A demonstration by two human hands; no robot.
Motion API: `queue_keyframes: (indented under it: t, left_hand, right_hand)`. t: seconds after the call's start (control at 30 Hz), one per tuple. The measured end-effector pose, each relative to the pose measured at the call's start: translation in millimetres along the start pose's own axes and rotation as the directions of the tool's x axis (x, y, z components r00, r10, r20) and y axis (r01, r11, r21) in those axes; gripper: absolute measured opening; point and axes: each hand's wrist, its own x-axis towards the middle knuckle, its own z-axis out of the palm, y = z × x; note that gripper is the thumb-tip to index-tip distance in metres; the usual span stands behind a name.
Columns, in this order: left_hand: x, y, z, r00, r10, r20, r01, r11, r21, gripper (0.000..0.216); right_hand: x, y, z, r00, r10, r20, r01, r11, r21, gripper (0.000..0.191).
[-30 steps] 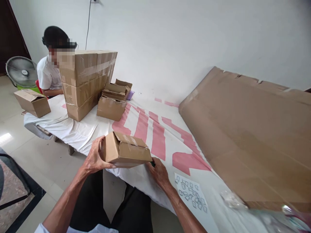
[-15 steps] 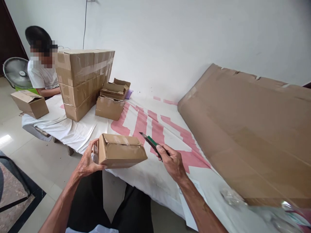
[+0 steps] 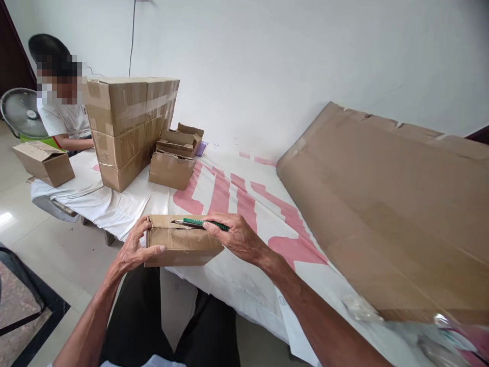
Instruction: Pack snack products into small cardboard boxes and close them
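Observation:
A small cardboard box (image 3: 179,250) sits at the near edge of the cloth-covered table, its top flaps meeting at a seam. My left hand (image 3: 138,244) grips the box's left end, with the thumb on the front side and the fingers around the far side. In my right hand (image 3: 239,237) is a green utility knife (image 3: 194,223), its blade out and pointing left. The knife lies low over the top seam; I cannot tell whether the blade touches the cardboard.
Taped boxes (image 3: 130,109) stand stacked at the left, beside several open boxes (image 3: 171,171). Another box (image 3: 44,163) sits at the table's far left, near a seated person (image 3: 63,117) and a fan (image 3: 25,114). A large cardboard sheet (image 3: 382,204) leans on the wall at right.
My right hand has moved left, bringing the knife from beside the box to over its top seam. The box has turned slightly and shifted left in my left hand.

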Motion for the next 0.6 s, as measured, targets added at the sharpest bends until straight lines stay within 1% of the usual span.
queue_keyframes:
  t: [0.07, 0.2, 0.37, 0.47, 0.6]
  left_hand:
    - [1, -1, 1, 1.000, 0.009, 0.015, -0.009, 1.000, -0.014, 0.055]
    - [-1, -10, 4, 1.000, 0.006, 0.014, -0.005, 0.999, -0.037, 0.066]
    - [-2, -14, 4, 1.000, 0.007, 0.019, -0.007, 0.999, -0.042, 0.068]
    - [-2, -11, 4, 0.999, 0.027, 0.026, -0.026, 0.999, -0.035, 0.067]
    - [-1, -11, 3, 1.000, 0.019, 0.020, -0.018, 0.999, -0.034, 0.066]
  right_hand:
    - [7, -6, -2, 0.999, -0.037, 0.039, 0.038, 0.999, -0.030, 0.031]
    - [18, -15, -2, 0.990, -0.088, 0.114, 0.099, 0.990, -0.098, 0.031]
    - [32, -21, 3, 0.968, -0.140, 0.211, 0.186, 0.958, -0.217, 0.030]
    - [42, -26, 6, 0.951, -0.139, 0.276, 0.227, 0.920, -0.318, 0.029]
    - [54, -33, 5, 0.942, -0.091, 0.324, 0.230, 0.876, -0.424, 0.030]
